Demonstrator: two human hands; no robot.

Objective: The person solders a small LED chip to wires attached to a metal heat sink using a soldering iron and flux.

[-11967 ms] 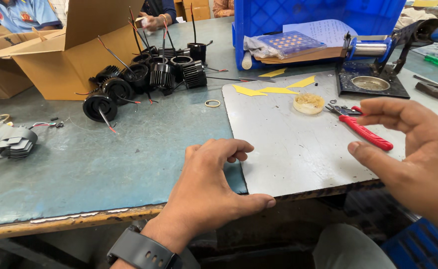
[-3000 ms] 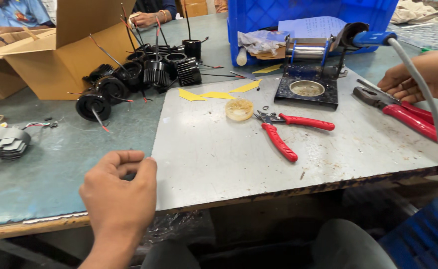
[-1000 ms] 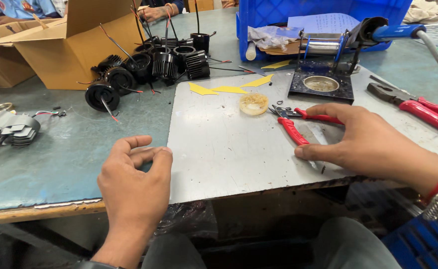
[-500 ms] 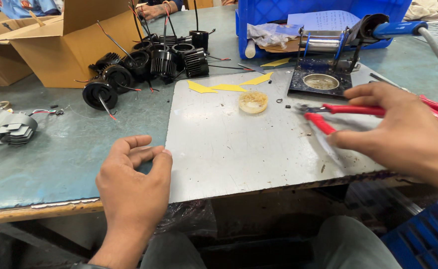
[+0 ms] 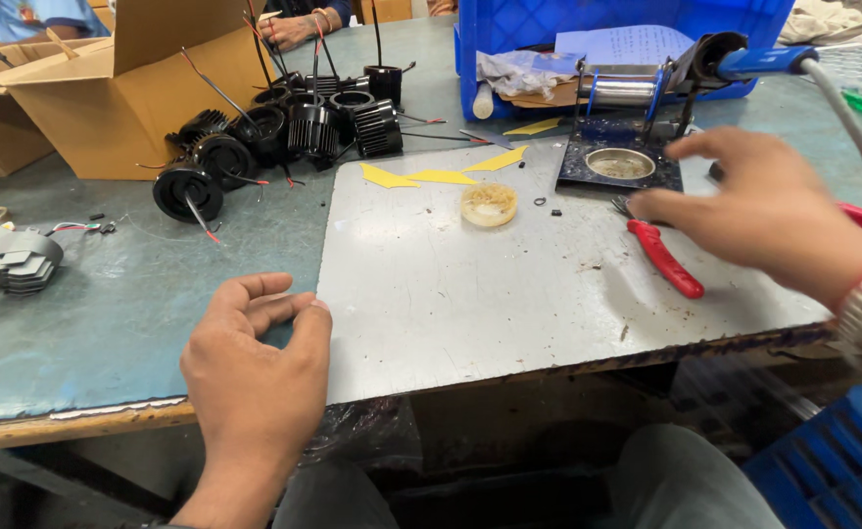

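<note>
red-handled pliers (image 5: 664, 257), flat on metal sheet (image 5: 470, 294)

a worn teal bench (image 5: 127, 313) carries a grey metal sheet (image 5: 509, 284) and cardboard box (image 5: 108, 88).

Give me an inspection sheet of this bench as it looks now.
Surface: grey metal sheet on a worn blue-green table.
Job's things: red-handled pliers under the right hand.
Clutter: black finned housings, yellow tape pieces, small round dish, soldering-iron stand.
Grippers: left hand rests empty at the sheet's edge; right hand's grip on the pliers is unclear.
Cables: grey cord from the blue-handled iron.
Surroundings: cardboard box, blue crate, another person's hands.
</note>
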